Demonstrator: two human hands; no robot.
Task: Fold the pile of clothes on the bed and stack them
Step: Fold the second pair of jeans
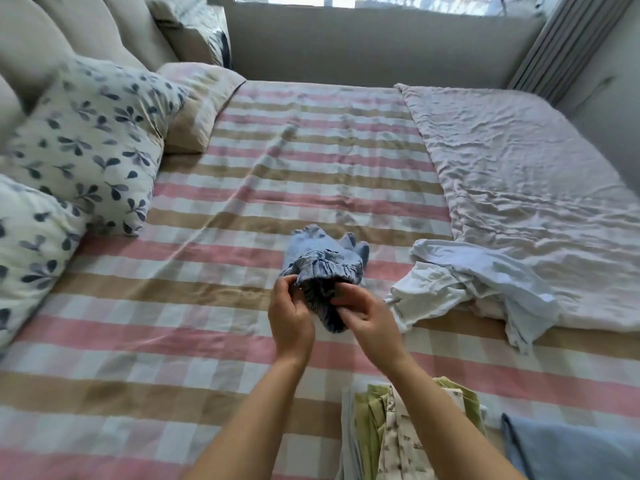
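Blue garment (325, 261): soft, crumpled cloth with a gathered, ruffled edge, bunched into a lump at mid-bed. Bed (207, 289) sheet is wide pink, tan and white checks, lightly creased.

Left hand (289, 315): grip closed, fingers curled round the garment's near left edge. Right hand (363, 320): grip closed, fingers pinching the near right edge.

White clothes (460, 289), thin and rumpled, lie loose just right of the garment, partly on a wrinkled pale quilt (519, 168). Folded stack (398, 434), green and printed cream layers, sits near the bed's front edge. Leaf-print pillows (90, 143), plump, at left.
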